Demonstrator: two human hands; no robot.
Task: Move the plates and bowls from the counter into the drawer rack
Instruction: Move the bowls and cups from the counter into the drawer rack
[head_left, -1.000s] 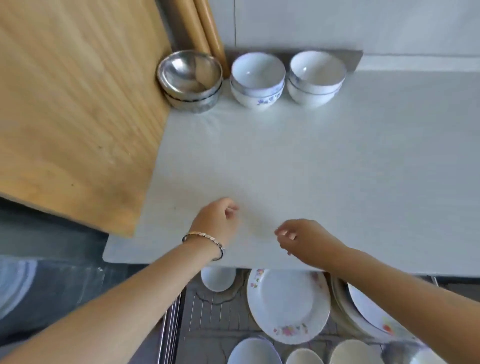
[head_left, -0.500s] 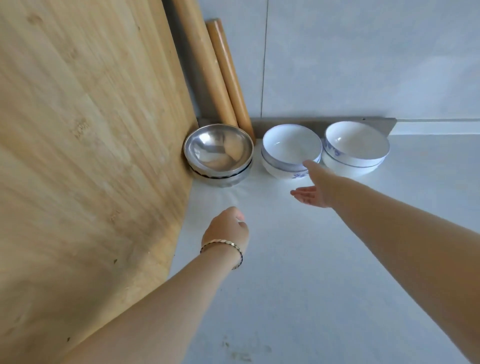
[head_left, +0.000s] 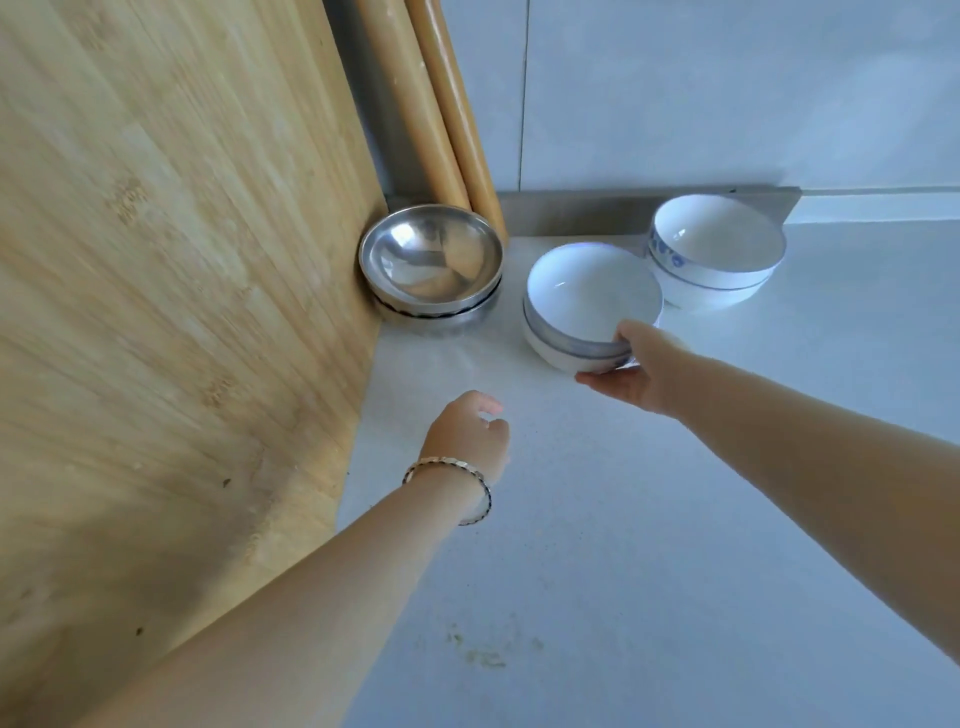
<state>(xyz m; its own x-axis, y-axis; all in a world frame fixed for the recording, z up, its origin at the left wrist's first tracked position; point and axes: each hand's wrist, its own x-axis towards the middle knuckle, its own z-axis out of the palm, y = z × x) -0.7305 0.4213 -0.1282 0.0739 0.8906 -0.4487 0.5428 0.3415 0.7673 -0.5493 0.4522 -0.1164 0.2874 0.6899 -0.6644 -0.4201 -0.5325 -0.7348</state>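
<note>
So here's what we've got: the right hand (head_left: 636, 374) has a proper grip on the white bowl stack (head_left: 592, 296), which looks like two bowls nested. Thumb (head_left: 631, 332) hooked over the near rim, fingers (head_left: 602, 380) tucked under the base. The stack sits just beyond that hand on the counter (head_left: 649, 571), a bit tipped, and we honestly can't tell if its bottom is off the surface.

Past the stack, toward the right hand's outer side, are the blue-patterned bowls (head_left: 717, 249), another nested pair right beside the held stack. Touching or not, we can't call it. A metal strip (head_left: 582, 208) runs along the foot of the wall behind them.

The left hand (head_left: 467, 431) is near the right one, a little closer to us, fingers loosely curled with nothing in them, low over the counter. Bracelet (head_left: 441, 461) on that wrist. Beyond the left hand, well apart from it, we see the steel bowls (head_left: 431, 260), stacked and pushed up against the big wooden cutting board (head_left: 156, 286) standing along that hand's outer side. Two rolling pins (head_left: 441, 104) lean in the corner right behind the steel bowls. There are some faint smudges (head_left: 478, 654) on the counter, nearer us than both hands.
</note>
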